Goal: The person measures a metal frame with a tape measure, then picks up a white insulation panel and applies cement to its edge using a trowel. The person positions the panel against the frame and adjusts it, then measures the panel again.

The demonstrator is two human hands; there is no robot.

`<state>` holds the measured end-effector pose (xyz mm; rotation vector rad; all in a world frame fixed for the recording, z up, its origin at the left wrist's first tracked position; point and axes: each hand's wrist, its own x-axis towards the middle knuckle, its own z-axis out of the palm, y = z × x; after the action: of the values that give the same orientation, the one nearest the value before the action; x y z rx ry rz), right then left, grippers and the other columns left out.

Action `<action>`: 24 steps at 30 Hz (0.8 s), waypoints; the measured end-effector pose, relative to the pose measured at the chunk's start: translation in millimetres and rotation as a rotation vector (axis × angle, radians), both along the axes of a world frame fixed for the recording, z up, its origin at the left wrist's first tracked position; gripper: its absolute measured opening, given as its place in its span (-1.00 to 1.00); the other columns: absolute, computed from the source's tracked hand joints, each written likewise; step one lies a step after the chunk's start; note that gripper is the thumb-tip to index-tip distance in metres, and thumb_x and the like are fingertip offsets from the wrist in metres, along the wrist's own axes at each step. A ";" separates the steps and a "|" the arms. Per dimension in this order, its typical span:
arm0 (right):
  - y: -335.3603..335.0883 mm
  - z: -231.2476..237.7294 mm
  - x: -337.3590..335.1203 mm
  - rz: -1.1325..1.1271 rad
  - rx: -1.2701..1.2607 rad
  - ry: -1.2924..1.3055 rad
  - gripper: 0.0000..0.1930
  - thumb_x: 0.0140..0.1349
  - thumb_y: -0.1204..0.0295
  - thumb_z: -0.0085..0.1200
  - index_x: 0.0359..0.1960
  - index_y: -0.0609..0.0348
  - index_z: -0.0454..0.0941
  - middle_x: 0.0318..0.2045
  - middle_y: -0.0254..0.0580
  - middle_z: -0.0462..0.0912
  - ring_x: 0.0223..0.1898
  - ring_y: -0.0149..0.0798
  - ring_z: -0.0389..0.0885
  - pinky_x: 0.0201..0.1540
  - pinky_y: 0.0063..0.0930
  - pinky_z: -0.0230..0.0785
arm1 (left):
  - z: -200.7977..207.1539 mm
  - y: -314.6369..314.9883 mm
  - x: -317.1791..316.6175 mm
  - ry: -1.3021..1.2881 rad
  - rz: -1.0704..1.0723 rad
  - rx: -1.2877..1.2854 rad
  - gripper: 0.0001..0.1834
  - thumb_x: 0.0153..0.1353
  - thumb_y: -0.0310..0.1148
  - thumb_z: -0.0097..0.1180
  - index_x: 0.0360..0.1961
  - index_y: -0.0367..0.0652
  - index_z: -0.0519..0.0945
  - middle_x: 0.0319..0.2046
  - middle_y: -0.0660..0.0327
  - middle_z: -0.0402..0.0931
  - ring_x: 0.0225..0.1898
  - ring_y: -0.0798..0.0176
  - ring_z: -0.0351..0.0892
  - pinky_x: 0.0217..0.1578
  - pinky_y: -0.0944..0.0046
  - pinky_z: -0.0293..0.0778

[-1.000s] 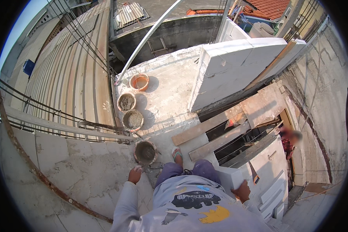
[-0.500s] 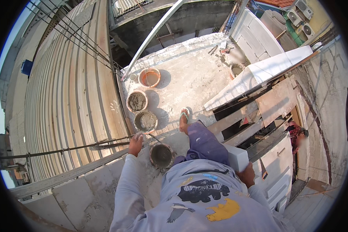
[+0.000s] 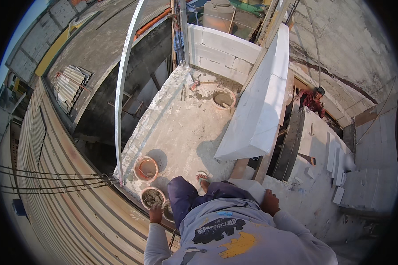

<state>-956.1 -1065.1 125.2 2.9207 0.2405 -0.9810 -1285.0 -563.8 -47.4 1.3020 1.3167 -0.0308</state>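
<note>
My right hand (image 3: 269, 202) grips the end of a pale lightweight concrete block (image 3: 248, 187) beside my right hip; my body partly hides the block. Low on the left, my left hand (image 3: 155, 213) hangs beside the buckets with its fingers loosely apart and nothing visible in it. Just above it sits a bucket of grey mortar (image 3: 153, 198). Another bucket (image 3: 168, 213) is partly hidden beside my leg. Farther up stands an orange-rimmed bucket (image 3: 146, 168). My sandalled foot (image 3: 203, 179) is on the rough concrete floor (image 3: 181, 128).
A white block wall (image 3: 256, 106) runs along the right, with planks and dark gaps beyond it. Another person (image 3: 314, 99) is there. Toward the far corner are a mortar bucket (image 3: 224, 99) and small tools (image 3: 197, 84). A slanting metal post (image 3: 124, 70) and corrugated roof (image 3: 62, 185) border the left.
My view has swung to the right and up, bringing the far corner and the other person into fuller view. My right hand still holds the block; my left hand is now closer to the mortar bucket.
</note>
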 end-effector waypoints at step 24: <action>284.8 -17.1 -106.3 -0.767 -0.035 -0.010 -0.02 -0.18 -0.06 0.53 0.14 0.34 0.29 0.06 0.16 0.58 0.07 0.24 0.63 0.07 0.07 0.53 | 115.1 279.2 587.7 -0.397 -1.155 0.194 -0.57 0.39 -0.26 0.12 0.19 -0.24 0.58 -0.09 0.01 0.70 -0.06 0.16 0.70 0.03 0.21 0.55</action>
<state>-1062.4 -780.3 108.2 2.9992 -0.9490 -0.9942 -697.3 -284.6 67.7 1.9573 0.1147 -0.4279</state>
